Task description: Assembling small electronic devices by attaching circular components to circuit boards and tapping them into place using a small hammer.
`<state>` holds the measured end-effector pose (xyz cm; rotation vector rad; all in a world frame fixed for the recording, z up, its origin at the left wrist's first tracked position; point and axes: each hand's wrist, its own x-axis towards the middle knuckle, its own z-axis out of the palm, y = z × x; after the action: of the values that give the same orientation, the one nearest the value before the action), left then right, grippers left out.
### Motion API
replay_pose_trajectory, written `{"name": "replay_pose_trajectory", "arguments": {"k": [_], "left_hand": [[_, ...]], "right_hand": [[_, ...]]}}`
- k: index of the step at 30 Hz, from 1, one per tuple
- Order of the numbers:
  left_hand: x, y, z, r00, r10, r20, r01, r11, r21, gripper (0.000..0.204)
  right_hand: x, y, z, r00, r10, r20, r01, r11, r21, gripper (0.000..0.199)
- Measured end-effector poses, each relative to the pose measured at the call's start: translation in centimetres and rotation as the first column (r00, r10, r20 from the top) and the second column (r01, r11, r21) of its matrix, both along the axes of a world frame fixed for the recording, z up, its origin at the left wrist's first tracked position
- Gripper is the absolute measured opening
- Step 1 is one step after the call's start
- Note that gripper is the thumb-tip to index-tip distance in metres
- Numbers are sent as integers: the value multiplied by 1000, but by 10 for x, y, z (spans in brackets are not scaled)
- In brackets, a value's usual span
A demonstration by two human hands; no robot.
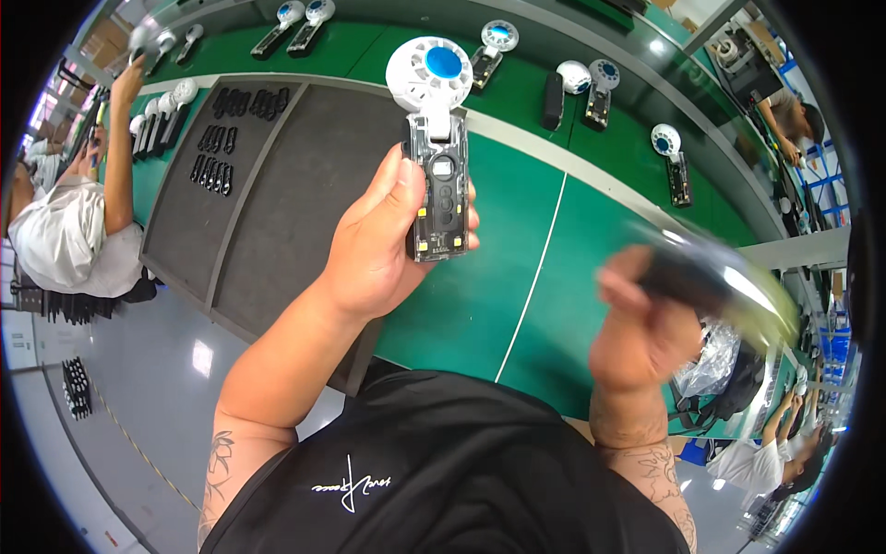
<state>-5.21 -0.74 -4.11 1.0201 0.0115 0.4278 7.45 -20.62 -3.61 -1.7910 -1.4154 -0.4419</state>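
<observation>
Upright in my left hand (378, 231) is a handheld device (443, 175) with a round white head, a blue disc on it and a clear case showing a circuit board. My thumb and fingers close round its lower body. My right hand (646, 319), blurred by motion, grips a dark thing with a glossy, yellowish-green outer end (729, 286); its kind is too smeared to tell. It is held above the right part of the green worktable (498, 277), apart from the device.
A dark divided tray (268, 203) holding rows of small black parts (214, 174) lies at the left. Several similar devices (596, 92) rest on the green strip beyond the table. Clear plastic bags (711, 360) sit at the right. Other people (69, 231) work at both sides.
</observation>
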Motion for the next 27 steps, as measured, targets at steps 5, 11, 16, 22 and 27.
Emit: {"name": "replay_pose_trajectory", "arguments": {"k": [5, 11, 16, 22, 27], "left_hand": [[2, 3, -2, 999, -29, 43, 33, 996, -83, 44], [1, -13, 7, 998, -20, 60, 23, 999, -49, 44], [-3, -12, 2, 999, 26, 48, -22, 997, -68, 45], [-2, -2, 8, 998, 16, 54, -15, 1000, -4, 44], [-33, 4, 14, 1000, 4, 12, -3, 995, -100, 45]], "right_hand": [[-4, -9, 8, 984, -30, -176, -9, 977, -213, 36], [-14, -41, 12, 991, 29, -132, -30, 1000, -1, 42], [-11, -39, 15, 994, 82, -68, -68, 979, 193, 46], [-7, -16, -6, 993, 52, -106, -57, 997, -47, 48], [1, -41, -30, 946, -96, -310, 74, 994, -81, 45]]}}
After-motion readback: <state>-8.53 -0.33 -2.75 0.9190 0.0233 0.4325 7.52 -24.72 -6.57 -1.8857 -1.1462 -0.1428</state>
